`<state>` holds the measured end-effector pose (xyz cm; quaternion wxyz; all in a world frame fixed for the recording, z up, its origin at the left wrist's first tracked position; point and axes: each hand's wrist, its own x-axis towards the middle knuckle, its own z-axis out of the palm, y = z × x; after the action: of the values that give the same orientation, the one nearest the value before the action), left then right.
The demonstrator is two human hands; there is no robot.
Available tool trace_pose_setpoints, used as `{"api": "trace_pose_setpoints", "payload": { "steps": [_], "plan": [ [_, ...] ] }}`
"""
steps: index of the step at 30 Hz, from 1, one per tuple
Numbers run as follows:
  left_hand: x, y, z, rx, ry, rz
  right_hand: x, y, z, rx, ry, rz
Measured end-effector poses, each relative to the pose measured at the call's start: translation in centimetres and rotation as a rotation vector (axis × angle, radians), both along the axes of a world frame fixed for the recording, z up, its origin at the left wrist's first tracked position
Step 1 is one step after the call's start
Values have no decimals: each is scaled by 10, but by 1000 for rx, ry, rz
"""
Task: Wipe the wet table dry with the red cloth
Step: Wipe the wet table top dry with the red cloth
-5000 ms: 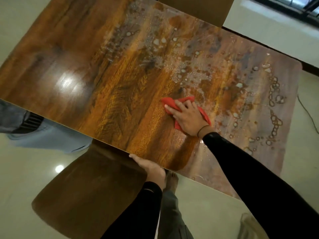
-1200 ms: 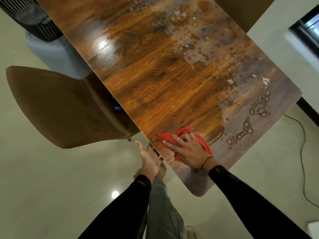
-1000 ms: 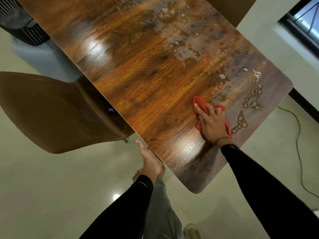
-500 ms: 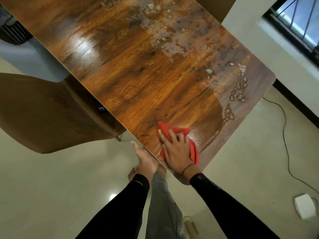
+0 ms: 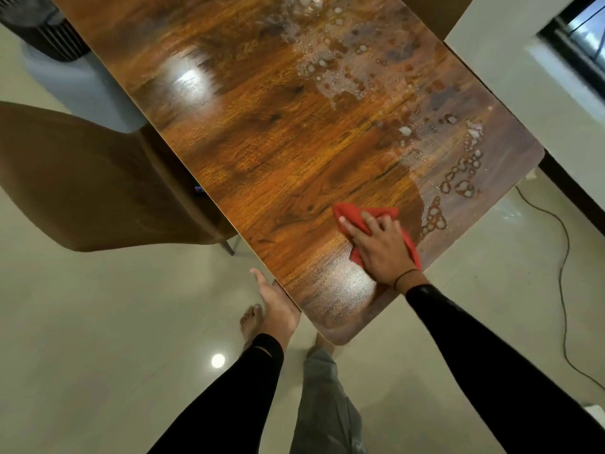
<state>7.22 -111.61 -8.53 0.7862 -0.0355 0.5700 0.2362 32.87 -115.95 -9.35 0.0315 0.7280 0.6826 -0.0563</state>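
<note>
The worktop [image 5: 278, 142] filled most of the view, a long wood-grain slab running away from the person toward a far end cut off by the frame. Its broad middle and the strip along the near long edge looked dry and glossy, while water lay in two places: a foamy sheet of droplets [image 5: 330, 70] well beyond the fingers, and a chain of ringed beads [image 5: 458, 178] just past the fingertips toward the right-hand edge. A brown chair [image 5: 98, 178] stood off to the left, clear of the stroke.

The right hand [image 5: 381, 247] lay palm down on the red cloth [image 5: 355, 213], fingers [image 5: 352, 226] spread flat and pressing it to the surface rather than gripping it; cloth showed ahead of the fingertips and along the outer side of the palm. The left hand [image 5: 278, 306] rested against the near edge, fingers open and extended, holding nothing, seemingly bracing the body.

Judged from this, the step in hand was drying the corner region. To do it well, the palm should have kept even, flat pressure so the whole cloth met the wood, and the stroke should have carried outward from the dry boundary beside the fingers into the beads, overlapping each pass. Pushing water back over the dry patch behind the wrist would have undone work. The cloth looked bunched under the palm; spreading it wider would likely have taken up more per pass, and the far droplets remained for afterward.
</note>
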Motion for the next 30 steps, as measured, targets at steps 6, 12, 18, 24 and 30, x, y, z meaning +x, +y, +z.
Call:
{"api": "trace_pose_setpoints", "payload": {
  "steps": [6, 12, 18, 24, 30],
  "plan": [
    [5, -19, 1, 11, 28, 44, -2, 10, 0, 31, 48, -736],
    [6, -39, -1, 68, 54, 35, -103, -26, 4, -21, 84, -472],
    [0, -69, -7, 122, 66, -20, -145, -80, 0, -97, 72, 173],
    [10, -87, -11, 96, 43, 75, -59, -93, -3, -15, 43, 612],
    [26, -86, -6, 50, 30, 157, 42, -72, -2, -11, -19, 114]
  ]
}}
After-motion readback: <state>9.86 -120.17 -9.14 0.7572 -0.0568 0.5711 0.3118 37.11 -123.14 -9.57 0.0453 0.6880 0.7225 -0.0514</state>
